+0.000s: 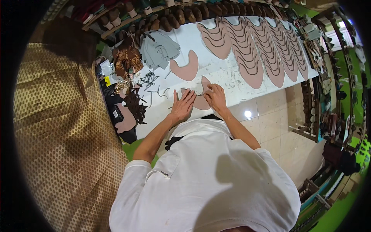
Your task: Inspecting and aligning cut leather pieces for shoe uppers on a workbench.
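On the white table in front of me lies a dusty-pink U-shaped cut piece, probably a shoe upper. A thin dark strip runs along its inner curve. My left hand is laid flat on the left side of the piece, fingers stretched out. At the right side, my right hand has its fingers bent together at the end of the strip, partly hiding it. Just beyond my hands is another pink U-shaped piece, with no dark edging visible. Loose dark strips are scattered to the left.
Overlapping rows of pink pieces with dark edges cover the far right of the white table. Grey cut pieces and leopard-print pieces are heaped at the left. Brown shoe lasts line the back; racks stand right.
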The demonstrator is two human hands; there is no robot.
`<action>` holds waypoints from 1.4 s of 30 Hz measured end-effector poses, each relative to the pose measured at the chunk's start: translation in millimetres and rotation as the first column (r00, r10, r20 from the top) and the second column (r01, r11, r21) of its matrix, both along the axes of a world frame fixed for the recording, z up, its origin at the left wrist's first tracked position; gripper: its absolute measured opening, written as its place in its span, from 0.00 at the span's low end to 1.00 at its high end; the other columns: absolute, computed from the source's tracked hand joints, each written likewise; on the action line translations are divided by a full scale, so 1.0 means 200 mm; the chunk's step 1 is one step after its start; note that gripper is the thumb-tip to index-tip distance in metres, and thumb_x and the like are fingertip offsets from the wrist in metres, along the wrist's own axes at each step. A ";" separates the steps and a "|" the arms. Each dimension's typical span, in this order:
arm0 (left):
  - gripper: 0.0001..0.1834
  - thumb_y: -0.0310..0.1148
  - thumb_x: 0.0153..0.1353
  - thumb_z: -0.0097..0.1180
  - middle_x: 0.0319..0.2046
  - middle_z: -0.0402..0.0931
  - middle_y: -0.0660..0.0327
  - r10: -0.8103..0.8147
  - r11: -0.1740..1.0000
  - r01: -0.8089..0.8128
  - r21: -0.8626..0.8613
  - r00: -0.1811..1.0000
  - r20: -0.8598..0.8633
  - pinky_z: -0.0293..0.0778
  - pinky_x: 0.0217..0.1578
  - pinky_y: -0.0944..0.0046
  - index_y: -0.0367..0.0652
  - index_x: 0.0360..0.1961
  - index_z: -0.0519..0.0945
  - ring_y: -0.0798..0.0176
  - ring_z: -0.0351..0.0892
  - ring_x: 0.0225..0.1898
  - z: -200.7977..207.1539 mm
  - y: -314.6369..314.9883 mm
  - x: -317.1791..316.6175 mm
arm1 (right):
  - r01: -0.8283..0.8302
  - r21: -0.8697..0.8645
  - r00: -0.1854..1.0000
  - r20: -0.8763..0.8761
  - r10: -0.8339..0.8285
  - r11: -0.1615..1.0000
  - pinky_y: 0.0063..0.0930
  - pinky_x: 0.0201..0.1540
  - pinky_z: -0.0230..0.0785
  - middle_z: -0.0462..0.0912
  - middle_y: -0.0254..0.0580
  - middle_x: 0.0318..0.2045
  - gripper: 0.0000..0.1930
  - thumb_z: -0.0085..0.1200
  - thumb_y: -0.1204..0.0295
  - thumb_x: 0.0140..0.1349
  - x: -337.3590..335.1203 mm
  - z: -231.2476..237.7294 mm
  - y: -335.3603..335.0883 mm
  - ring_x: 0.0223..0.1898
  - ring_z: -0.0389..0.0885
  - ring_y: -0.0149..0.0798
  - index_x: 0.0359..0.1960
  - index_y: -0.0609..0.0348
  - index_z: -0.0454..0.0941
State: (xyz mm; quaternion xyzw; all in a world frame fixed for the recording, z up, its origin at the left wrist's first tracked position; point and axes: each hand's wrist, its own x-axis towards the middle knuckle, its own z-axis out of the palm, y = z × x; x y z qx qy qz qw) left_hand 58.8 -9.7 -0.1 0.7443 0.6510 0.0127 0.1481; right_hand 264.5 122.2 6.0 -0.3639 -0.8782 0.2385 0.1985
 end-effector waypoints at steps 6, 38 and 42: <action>0.34 0.40 0.74 0.50 0.82 0.50 0.64 0.001 1.000 -0.001 0.026 1.000 0.016 0.30 0.71 0.14 0.50 0.79 0.61 0.54 0.43 0.83 0.00 0.02 0.00 | -0.056 0.041 0.998 -0.004 0.056 0.998 0.46 0.64 0.63 0.83 0.41 0.54 0.08 0.66 0.66 0.60 0.00 -0.02 0.04 0.61 0.75 0.46 0.36 0.54 0.90; 0.39 0.36 0.67 0.55 0.81 0.52 0.60 0.263 0.962 -0.265 0.062 0.964 0.031 0.30 0.70 0.13 0.49 0.79 0.61 0.53 0.43 0.83 0.00 0.00 0.29 | -0.202 -0.018 0.979 0.032 0.202 0.979 0.47 0.66 0.63 0.82 0.40 0.55 0.08 0.66 0.66 0.58 -0.02 -0.03 0.14 0.63 0.74 0.48 0.35 0.55 0.89; 0.39 0.36 0.67 0.54 0.81 0.51 0.58 0.294 0.955 -0.296 0.030 0.955 0.050 0.30 0.70 0.13 0.48 0.79 0.60 0.53 0.42 0.83 0.01 0.01 0.32 | -0.220 -0.015 0.975 0.029 0.220 0.975 0.47 0.66 0.62 0.83 0.40 0.55 0.08 0.66 0.66 0.58 -0.02 -0.03 0.16 0.63 0.74 0.48 0.35 0.55 0.89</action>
